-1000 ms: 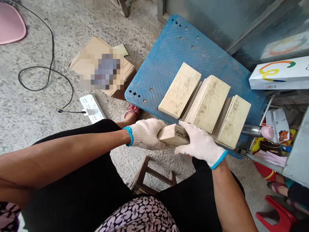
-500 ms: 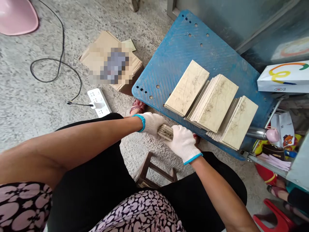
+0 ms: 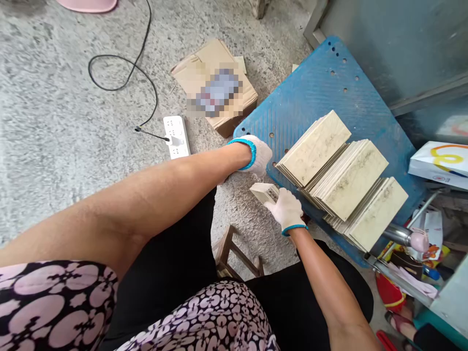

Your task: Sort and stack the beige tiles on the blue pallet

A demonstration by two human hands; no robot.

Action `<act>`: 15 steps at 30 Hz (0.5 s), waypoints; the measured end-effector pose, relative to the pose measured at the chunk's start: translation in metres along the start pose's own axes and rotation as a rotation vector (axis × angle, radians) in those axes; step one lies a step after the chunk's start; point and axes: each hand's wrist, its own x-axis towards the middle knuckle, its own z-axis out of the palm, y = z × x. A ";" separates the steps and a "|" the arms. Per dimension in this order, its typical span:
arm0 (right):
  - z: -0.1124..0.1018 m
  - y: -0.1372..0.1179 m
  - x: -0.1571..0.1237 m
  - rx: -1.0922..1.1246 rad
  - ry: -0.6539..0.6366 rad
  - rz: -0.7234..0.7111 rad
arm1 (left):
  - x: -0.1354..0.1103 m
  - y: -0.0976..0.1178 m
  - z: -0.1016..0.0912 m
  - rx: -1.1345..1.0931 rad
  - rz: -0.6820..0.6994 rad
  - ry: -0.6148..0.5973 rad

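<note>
Both my hands wear white knit gloves with blue cuffs. My right hand point(image 3: 287, 210) is closed on a small stack of thin beige boards point(image 3: 264, 191), held just off the near edge of the blue platform point(image 3: 310, 92). My left hand point(image 3: 258, 155) is off the stack and rests at the platform's near-left edge, its fingers curled downward and partly hidden. On the platform lie three overlapping stacks of the same beige boards point(image 3: 345, 173), fanned from upper left to lower right.
A cardboard box point(image 3: 215, 87) lies on the concrete floor left of the platform, with a white power strip point(image 3: 176, 136) and black cable point(image 3: 120, 73) beyond. A wooden stool point(image 3: 236, 256) stands between my knees. Boxes and clutter crowd the right side.
My left hand let go of the small stack and moved up to the platform's edge. My right hand keeps the stack. The camera view swung leftward and down.
</note>
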 end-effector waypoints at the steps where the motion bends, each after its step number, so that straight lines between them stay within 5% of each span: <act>1: 0.000 -0.001 0.002 -0.011 0.001 0.001 | 0.000 0.000 0.000 0.025 0.006 -0.003; 15: -0.005 -0.004 0.016 -0.061 0.006 -0.029 | 0.009 -0.003 0.007 -0.068 -0.001 0.043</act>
